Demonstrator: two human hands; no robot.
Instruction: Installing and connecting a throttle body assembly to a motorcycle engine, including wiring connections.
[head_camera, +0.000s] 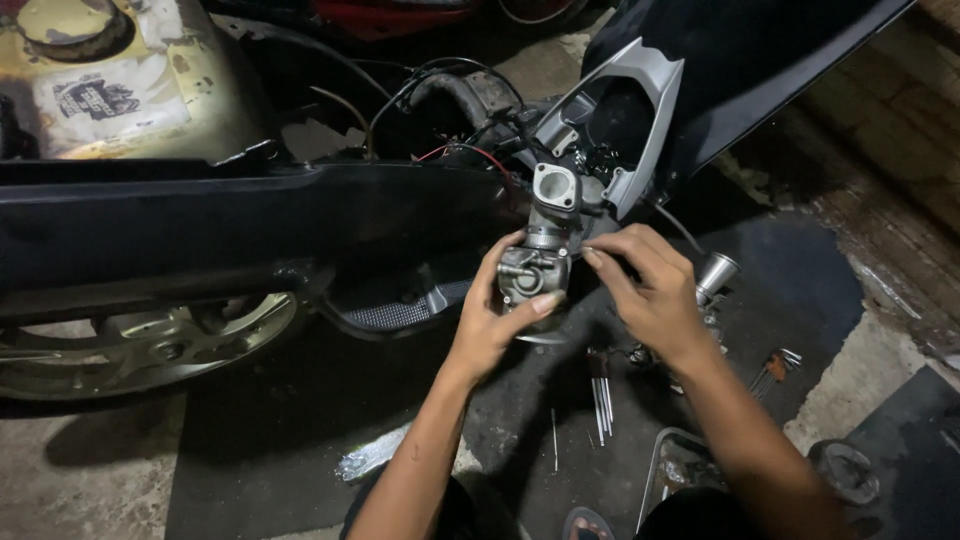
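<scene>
A grey metal carburettor (540, 250) is held up in front of a motorbike lying on its side. My left hand (492, 318) grips its lower body from the left, thumb across the front. My right hand (650, 290) reaches in from the right, with fingertips touching the carburettor's side near the middle. The square flange opening (555, 187) on top faces me.
The motorbike's black body (200, 225), grey panel (630, 110) and wheel (140, 340) lie across the top and left. Screwdrivers and thin tools (601, 395) lie on the dark mat below my hands. A small metal funnel part (715, 272) and a metal tray (680, 470) sit at right.
</scene>
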